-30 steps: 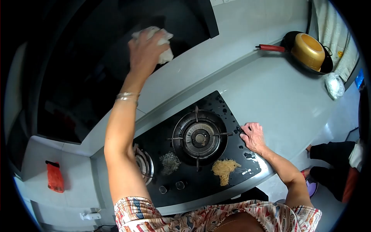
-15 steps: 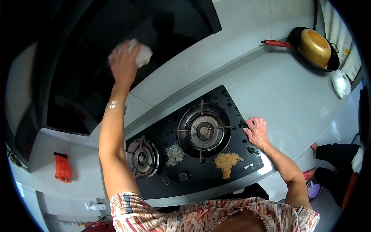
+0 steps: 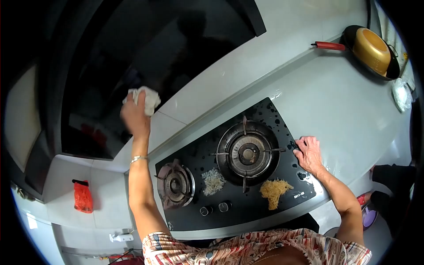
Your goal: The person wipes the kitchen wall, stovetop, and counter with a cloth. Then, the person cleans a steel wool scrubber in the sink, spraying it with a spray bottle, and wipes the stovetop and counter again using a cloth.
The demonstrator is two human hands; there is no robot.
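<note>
My left hand (image 3: pixel 136 115) presses a crumpled white cloth (image 3: pixel 149 101) against the glossy black panel (image 3: pixel 176 57) of the range hood, near its lower edge. The fingers are bent over the cloth. My right hand (image 3: pixel 310 155) holds nothing and rests on the counter at the right edge of the black gas stove (image 3: pixel 247 207), fingers apart and slightly bent. On the stove, a tan mesh scrubber (image 3: pixel 275 192) lies near the large burner (image 3: pixel 248 153). A silvery steel wool pad (image 3: pixel 213 182) sits between that burner and the small burner (image 3: pixel 176 186).
A black pan (image 3: pixel 353 39) with a red handle holds an upturned golden pot (image 3: pixel 372 51) at the back right of the counter (image 3: pixel 335 97). A red bag (image 3: pixel 82 197) hangs on the left wall. Another person's dark-clothed legs (image 3: pixel 391 185) show at right. Water drops dot the stove.
My left hand has slid the cloth down the hood panel toward its lower edge. The whole view has shifted slightly, and my right hand stays at the stove's edge.
</note>
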